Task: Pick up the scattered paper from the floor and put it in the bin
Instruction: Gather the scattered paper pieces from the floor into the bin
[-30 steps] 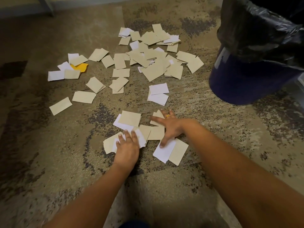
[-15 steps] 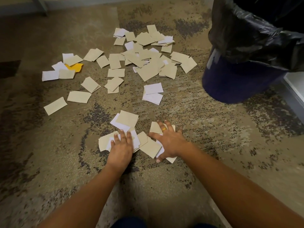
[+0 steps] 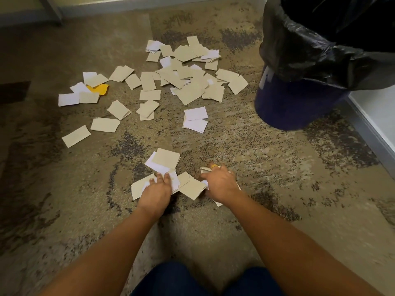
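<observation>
Many tan and white paper slips (image 3: 188, 82) lie scattered over the patterned carpet, with one yellow slip (image 3: 99, 89) at the left. A small near cluster (image 3: 192, 185) lies between my hands. My left hand (image 3: 157, 192) rests flat on the left part of that cluster, fingers straight. My right hand (image 3: 220, 182), wearing a gold ring, has its fingers curled down over crumpling white and tan slips (image 3: 204, 170) on the right part. The blue bin (image 3: 299, 103) with a black liner stands at the upper right.
A pale ledge or skirting (image 3: 376, 124) runs along the right edge beside the bin. A wall base (image 3: 128, 3) crosses the top. My knees in dark trousers (image 3: 192, 280) show at the bottom. Two white slips (image 3: 195, 119) lie between the piles.
My right hand went from spread flat on the slips to curling over them, dragging them left toward my left hand. The left hand stayed pressed on its slips.
</observation>
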A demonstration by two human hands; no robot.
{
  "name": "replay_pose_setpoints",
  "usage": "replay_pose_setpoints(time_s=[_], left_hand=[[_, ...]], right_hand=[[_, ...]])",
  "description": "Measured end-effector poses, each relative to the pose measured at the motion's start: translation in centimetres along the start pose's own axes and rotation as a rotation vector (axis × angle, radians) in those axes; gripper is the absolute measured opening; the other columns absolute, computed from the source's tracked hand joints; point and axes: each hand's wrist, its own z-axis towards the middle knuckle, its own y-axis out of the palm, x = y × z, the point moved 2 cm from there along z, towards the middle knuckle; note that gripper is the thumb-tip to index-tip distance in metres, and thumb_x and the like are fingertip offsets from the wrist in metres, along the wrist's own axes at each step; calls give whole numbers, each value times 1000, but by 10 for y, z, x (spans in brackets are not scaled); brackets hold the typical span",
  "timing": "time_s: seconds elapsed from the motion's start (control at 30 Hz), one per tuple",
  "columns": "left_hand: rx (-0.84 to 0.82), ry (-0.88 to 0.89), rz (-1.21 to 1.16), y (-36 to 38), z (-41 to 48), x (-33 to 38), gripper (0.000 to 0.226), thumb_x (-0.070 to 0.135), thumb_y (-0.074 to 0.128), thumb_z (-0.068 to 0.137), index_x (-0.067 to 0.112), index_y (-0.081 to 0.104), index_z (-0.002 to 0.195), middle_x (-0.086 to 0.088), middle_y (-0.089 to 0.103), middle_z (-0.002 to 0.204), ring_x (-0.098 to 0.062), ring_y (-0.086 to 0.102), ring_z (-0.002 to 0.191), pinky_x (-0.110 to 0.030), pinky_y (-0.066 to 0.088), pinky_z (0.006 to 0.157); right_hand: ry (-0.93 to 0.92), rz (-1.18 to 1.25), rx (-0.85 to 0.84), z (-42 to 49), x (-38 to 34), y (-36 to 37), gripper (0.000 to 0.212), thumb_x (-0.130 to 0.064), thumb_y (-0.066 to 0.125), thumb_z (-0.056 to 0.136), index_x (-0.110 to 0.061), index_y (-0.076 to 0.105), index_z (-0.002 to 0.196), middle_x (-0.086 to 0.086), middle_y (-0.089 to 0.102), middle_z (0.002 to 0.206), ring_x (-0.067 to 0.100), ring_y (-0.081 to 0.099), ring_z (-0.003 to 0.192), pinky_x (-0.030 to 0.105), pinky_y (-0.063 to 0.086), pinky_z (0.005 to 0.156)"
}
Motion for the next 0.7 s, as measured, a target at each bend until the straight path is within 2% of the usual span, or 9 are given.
replay_pose_setpoints(time_s=[0.1,0.23,0.4,0.57,0.7], left_hand=[[15,17,-9,-15,-10,-1,58,-1,29,96,0,4,148,-25,16,153,-35,35,136,-38,39,104],[129,45,-14,-61,-24,0,58,-4,30,95,0,6,148,-24,22,152,-33,39,134,-36,39,103],[338,111,-38,-142,-41,12,55,-2,27,96,1,7,148,-23,19,154,-33,37,135,-38,39,105],[595,167,-76,-241,-58,31,53,0,24,98,3,9,148,-21,16,155,-35,38,134,-43,40,102],[781,222,-95,-312,-66,48,52,1,24,98,4,11,148,-20,17,155,-35,39,133,-44,42,102]], right_hand=[[52,58,19,-11,6,-6,52,-22,58,88,-33,42,136,7,47,133,31,42,124,44,39,100],[78,154,173,-31,20,-35,43,-20,62,86,-28,52,128,7,56,119,30,51,114,38,46,93],[71,310,456,-62,36,-106,31,-17,58,88,-24,57,119,5,57,114,25,53,108,32,43,87],[43,401,779,-102,53,-197,38,-5,62,81,-21,61,115,2,59,111,25,53,106,32,40,81],[15,463,1078,-134,77,-269,38,0,63,80,-16,64,114,5,62,113,24,56,106,32,42,91]])
